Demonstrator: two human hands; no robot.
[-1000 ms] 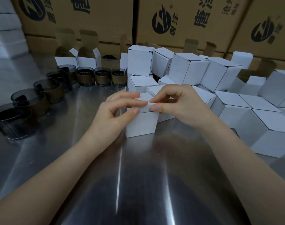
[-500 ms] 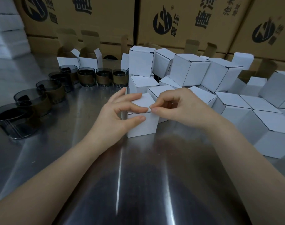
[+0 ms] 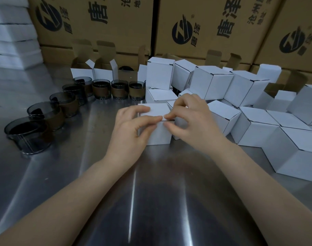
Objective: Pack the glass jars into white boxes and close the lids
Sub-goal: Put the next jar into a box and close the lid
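A small white box [image 3: 159,136] stands on the steel table in front of me. My left hand [image 3: 132,128] grips its left side, thumb on the front face and fingers over the lid [image 3: 156,110]. My right hand [image 3: 189,119] pinches the lid's front edge at the right corner, where a thin dark gap still shows. Several dark glass jars [image 3: 101,88] with brown bands curve away in a row to the left, the nearest jar [image 3: 27,135] at the far left.
Many closed white boxes [image 3: 254,129] are heaped at right and behind. Two open white boxes [image 3: 94,71] stand behind the jars. Large printed cardboard cartons [image 3: 205,27] wall off the back. White stacked sheets [image 3: 7,32] sit at top left. The steel table [image 3: 133,201] reflects light.
The lid has come down almost flat onto the box. Both hands have stayed on the box, fingertips now meeting at the lid's front edge.
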